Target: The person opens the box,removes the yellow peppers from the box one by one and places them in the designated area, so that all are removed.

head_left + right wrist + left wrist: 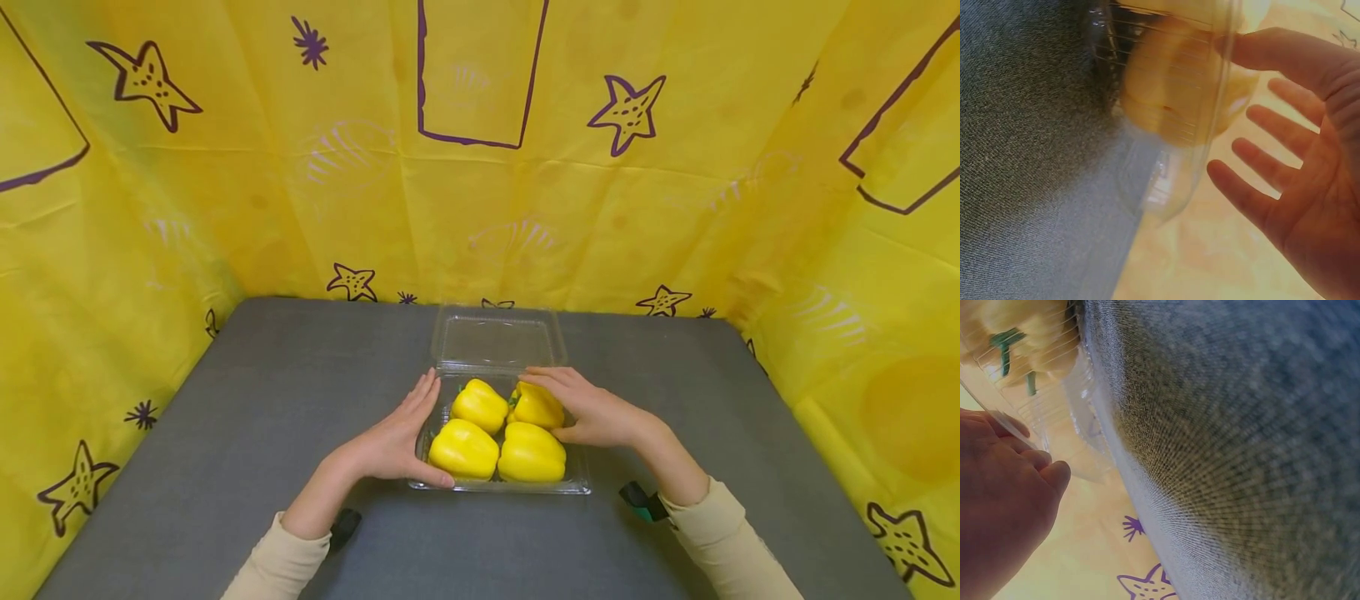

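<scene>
A hinged clear plastic container (517, 487) lies on the table with its lid (498, 340) folded back. Yellow bell peppers sit inside in two rows: a back left one (478, 406), a back right one (542, 406), a front left one (463, 450) and a front right one (532, 452). My left hand (393, 437) spans the container's left side, thumb at the front rim, fingers straight along the edge. My right hand (592, 408) reaches over the right rim, its fingers over the back right pepper. In the right wrist view its thumb (1272, 49) meets the rim and the other fingers spread loosely.
A grey cloth covers the table (300, 367). Yellow printed curtains (495, 192) close in the back and both sides. The lid reaches close to the back curtain. Dark straps (641, 502) show at both wrists.
</scene>
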